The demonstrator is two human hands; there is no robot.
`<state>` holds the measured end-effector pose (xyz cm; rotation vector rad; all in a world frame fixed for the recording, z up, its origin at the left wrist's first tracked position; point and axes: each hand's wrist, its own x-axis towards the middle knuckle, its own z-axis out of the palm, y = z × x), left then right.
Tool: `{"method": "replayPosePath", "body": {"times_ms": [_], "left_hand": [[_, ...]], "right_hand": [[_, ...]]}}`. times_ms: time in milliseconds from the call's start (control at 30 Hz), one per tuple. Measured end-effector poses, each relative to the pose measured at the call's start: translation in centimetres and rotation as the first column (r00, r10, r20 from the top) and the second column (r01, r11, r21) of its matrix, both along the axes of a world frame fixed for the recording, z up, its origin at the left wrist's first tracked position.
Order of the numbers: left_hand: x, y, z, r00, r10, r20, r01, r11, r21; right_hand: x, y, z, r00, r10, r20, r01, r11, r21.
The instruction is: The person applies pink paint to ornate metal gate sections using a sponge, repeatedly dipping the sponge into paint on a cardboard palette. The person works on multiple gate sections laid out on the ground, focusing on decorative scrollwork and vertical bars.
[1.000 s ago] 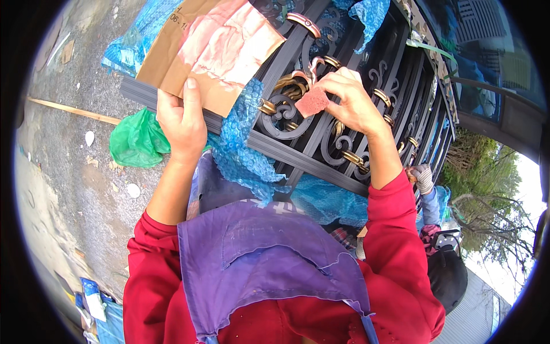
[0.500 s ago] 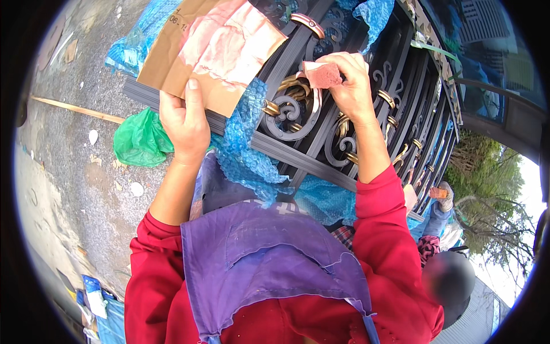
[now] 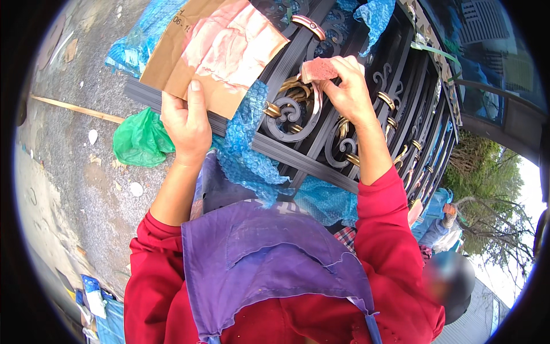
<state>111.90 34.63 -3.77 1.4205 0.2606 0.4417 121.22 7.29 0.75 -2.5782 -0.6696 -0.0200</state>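
Sanding looks like the step in hand, judging by the grip: the right hand [image 3: 349, 94] is pinched tight on a small pink pad [image 3: 318, 69], thumb and fingers clamped on it, pressing it against the black gate [image 3: 321, 143] at about one o'clock in the view. To do this well, I would keep the pad flat to each curl and follow the curve, not cut across it, since the scrolls are narrow and the pad can slip off an edge. Light, short strokes suit the gold collars [image 3: 387, 100], whose finish probably marks more easily than the black bars.

At eleven o'clock the left hand [image 3: 184, 123] is closed on the lower edge of a sheet of cardboard [image 3: 172, 63], thumb on top, fingers hidden behind. Holding that sheet clear of the worked spot seems wise, so it does not rub the metal.

The gate is ironwork: straight flat bars, round scrolls and smooth gold-coloured bands, with a copper-toned handle [image 3: 309, 24] near twelve o'clock. The cardboard is brown and stiff, with a torn pink layer [image 3: 235, 49] peeled across it, pale and ragged at the edges. Blue bubble wrap [image 3: 249, 152] hangs crumpled over the lower rail, soft and dimpled. A green plastic bag [image 3: 140, 140] lies bunched at nine o'clock on rough grey gravelly ground [image 3: 74, 166], beside a thin wooden stick [image 3: 74, 108]. The pad looks coarse and blocky. Red sleeves [image 3: 384, 206] and a purple cloth [image 3: 269, 258] fill the six o'clock side.
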Motion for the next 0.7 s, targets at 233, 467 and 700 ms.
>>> {"method": "replayPosePath", "body": {"times_ms": [233,467,700], "left_hand": [[0.0,0.0,0.1,1.0,0.008,0.009,-0.008,1.0,-0.002],[0.4,-0.1,-0.2,0.999,0.034,0.025,-0.034,0.999,0.017],[0.4,0.1,0.0,1.0,0.022,0.002,-0.022,0.999,0.034]], "right_hand": [[-0.3,-3.0,1.7,0.938,-0.342,-0.055,0.344,0.906,0.244],[0.3,-3.4,-1.1,0.932,-0.355,0.079,0.34,0.928,0.155],[0.6,-4.0,-1.3,0.887,-0.439,0.141,0.41,0.891,0.194]]}}
